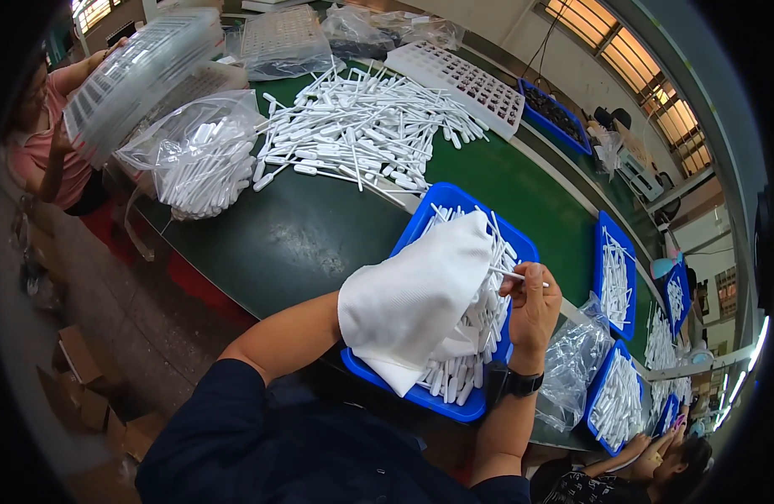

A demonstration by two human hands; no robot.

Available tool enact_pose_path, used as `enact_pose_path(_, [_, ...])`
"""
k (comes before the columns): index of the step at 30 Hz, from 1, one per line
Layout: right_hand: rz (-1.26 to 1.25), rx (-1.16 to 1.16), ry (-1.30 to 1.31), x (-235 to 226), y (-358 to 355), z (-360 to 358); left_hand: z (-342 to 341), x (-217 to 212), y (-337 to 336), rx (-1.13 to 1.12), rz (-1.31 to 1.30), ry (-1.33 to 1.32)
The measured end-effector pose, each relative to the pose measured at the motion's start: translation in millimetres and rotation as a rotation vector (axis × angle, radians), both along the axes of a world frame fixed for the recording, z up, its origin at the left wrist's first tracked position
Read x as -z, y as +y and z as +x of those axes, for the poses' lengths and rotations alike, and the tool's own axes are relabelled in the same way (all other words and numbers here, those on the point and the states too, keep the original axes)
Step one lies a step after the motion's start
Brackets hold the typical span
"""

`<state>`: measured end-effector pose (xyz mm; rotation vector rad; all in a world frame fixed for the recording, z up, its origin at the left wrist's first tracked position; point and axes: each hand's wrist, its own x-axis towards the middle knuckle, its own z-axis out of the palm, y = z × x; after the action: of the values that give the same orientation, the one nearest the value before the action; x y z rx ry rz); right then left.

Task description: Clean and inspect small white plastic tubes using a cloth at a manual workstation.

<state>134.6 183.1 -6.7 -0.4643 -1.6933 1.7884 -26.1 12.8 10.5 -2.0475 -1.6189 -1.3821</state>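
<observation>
A white cloth (420,290) drapes over my left hand and hides its fingers; only the left forearm (299,332) comes out from under it. My right hand (532,307) is closed in a pinch on a thin white plastic stick (506,273), held level at the cloth's right edge. Both hands are over a blue tray (525,245) filled with white plastic sticks (454,378) that have wider, paddle-like ends. The cloth covers much of the tray's left side. Whether the cloth touches the held stick's far end, I cannot tell.
Beyond the tray lies a large heap of sticks (353,126), beside a clear bag (206,164) of more. A white perforated tray (458,80) stands behind. Other blue trays (615,277) line the right. Co-workers are at far left, one holding clear trays (143,80), and lower right.
</observation>
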Motion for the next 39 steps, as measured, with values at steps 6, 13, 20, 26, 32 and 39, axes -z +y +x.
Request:
enact_pose_path(6, [-0.043, -0.002, 0.033, 5, 8, 6, 8, -23, -10, 0.128, -0.135, 0.022])
enact_pose_path(13, [-0.114, 0.014, 0.121, 0, -5, -3, 23, -39, -15, 0.144, -0.129, -0.493])
enact_pose_path(20, [-0.269, -0.014, 0.173, 6, -7, -3, 20, -30, -18, -0.095, 0.311, -0.151])
enact_pose_path(26, [-0.328, 0.001, 0.161, 14, 15, 4, 27, -46, -30, -0.13, 0.211, -0.106])
enact_pose_path(32, [0.24, -0.05, -0.527, 2, 55, -14, 46, 20, -26, 0.408, -0.044, -1.03])
enact_pose_path(39, [1.166, -0.265, -0.431, -53, 19, -151, 7, 32, -47, 0.986, -0.353, -1.399])
